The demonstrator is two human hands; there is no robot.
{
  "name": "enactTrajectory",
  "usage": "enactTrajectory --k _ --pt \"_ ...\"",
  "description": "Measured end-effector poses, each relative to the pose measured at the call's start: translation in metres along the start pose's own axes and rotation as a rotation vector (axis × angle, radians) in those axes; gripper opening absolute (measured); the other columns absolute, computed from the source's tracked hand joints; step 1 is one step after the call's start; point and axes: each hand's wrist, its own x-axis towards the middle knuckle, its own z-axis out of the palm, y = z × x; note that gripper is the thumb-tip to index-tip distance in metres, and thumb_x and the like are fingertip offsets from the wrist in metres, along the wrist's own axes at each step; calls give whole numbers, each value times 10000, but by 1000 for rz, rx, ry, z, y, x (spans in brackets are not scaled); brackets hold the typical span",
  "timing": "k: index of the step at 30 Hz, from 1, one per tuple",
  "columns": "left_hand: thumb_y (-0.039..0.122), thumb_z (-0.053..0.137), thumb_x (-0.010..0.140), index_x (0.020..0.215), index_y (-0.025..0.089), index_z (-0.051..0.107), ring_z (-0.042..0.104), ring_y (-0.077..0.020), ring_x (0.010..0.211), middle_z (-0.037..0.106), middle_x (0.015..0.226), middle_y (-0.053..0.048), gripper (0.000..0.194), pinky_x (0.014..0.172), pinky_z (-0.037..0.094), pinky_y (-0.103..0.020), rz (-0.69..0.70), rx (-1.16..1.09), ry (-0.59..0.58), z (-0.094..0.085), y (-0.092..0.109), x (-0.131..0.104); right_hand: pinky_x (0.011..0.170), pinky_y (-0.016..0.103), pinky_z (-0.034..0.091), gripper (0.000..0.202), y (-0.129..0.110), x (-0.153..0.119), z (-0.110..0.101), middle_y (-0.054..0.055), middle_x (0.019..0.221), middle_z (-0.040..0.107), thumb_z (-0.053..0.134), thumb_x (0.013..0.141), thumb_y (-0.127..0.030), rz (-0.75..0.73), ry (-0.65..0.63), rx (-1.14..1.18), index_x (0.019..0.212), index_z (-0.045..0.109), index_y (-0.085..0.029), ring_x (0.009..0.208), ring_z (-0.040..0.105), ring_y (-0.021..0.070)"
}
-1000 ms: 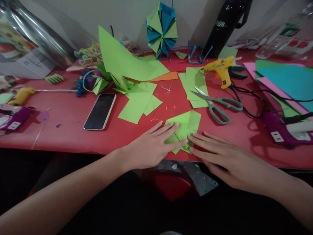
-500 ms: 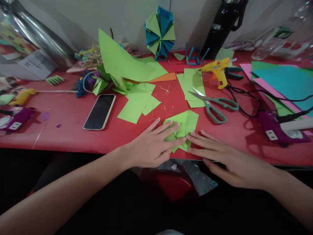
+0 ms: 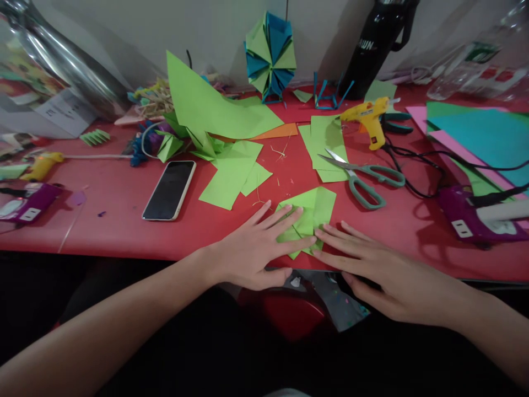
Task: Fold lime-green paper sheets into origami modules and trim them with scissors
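- So the folded green paper (image 3: 324, 204) is lying flat at the near edge of the worktop (image 3: 111, 204), roughly mid-scene, with both hands on it.
- Left hand (image 3: 256, 248) is resting palm down, fingers spread over the left part of the paper. Not pinching anything, and the thumb is sitting off the paper, by the near edge.
- Right hand (image 3: 380, 270) is coming in flat from the right, fingers slightly spread, tips meeting the paper's right and near side. No pinch there either.
- My read: the person is smoothing or creasing a fold. Next move imo is calling for the left fingers holding firm so the layers aren't slipping while the right ones are working the crease. Fingers are hiding a lot of the folds, so can't tell how neat it is.
- Surface's pretty busy: phone (image 3: 169, 190) lying to the left, loose green sheets (image 3: 233, 173) beside it. Scissors (image 3: 353, 175) are gaping to the right, blades over more green pieces (image 3: 330, 143), and a yellow glue gun (image 3: 370, 118) is sitting just beyond.
- Far side: a blue-and-green paper wheel (image 3: 270, 55) is standing before a pale wall (image 3: 185, 22), with a black bottle (image 3: 370, 49) to its right.
- Lighting's looking kinda dim, especially below the worktop.
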Motion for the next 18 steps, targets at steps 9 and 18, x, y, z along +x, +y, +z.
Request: enactTrajectory --k 9,18 --pt "426 490 1001 1638 107 237 40 -306 1618 102 1728 -153 756 1303 47 -561 -47 8 -17 1 1 0 1205 590 369 621 0 -1 0 83 1679 334 523 954 -130 -35 23 -44 1558 472 -265 1552 294 300" --pt "584 448 1014 1636 162 266 60 -342 1612 78 1720 -210 773 1278 109 -596 -104 34 18 6 2 0 1200 581 398 548 -7 3 2 71 1719 239 540 951 -158 -15 50 -107 1490 552 -249 1569 260 320"
